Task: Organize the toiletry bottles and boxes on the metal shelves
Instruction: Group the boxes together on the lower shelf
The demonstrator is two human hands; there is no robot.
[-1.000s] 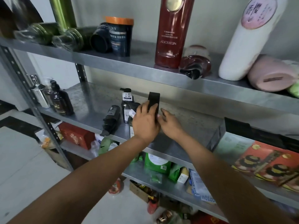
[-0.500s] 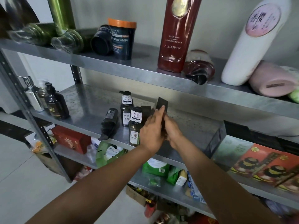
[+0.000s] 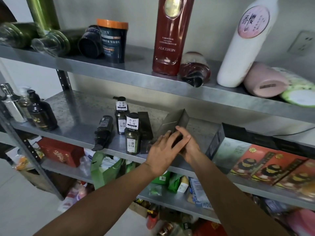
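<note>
A grey metal shelving unit fills the view, and its middle shelf (image 3: 76, 113) serves as the reference. At the right end of that shelf lies a large printed cardboard carton (image 3: 255, 159), closed, so its contents cannot be seen. On the board above the middle shelf stand a tall dark-red plastic bottle (image 3: 170, 40) and a leaning white one with a pink round label (image 3: 243, 48). Below the middle shelf, a green plastic bag (image 3: 102, 167) gapes open with white packets inside.

The task's thing is a tall dark-grey cardboard box (image 3: 177, 120) near the middle shelf's front edge, its base hidden behind the hands. Its long axis runs nearly upright, with the top tipped slightly to the right. It is closed. The box sits between the two hands, rising above the fingers. The left hand (image 3: 163, 149) lays straight, close-set fingers flat on its near face, while the right hand (image 3: 190, 147) curls its fingers round the lower right edge. Both are equally near.

Just left on the middle shelf stand a second dark box (image 3: 144, 126) and a green bottle with a white neck label (image 3: 132, 133). Setting the box square beside them looks like the next move.
</note>
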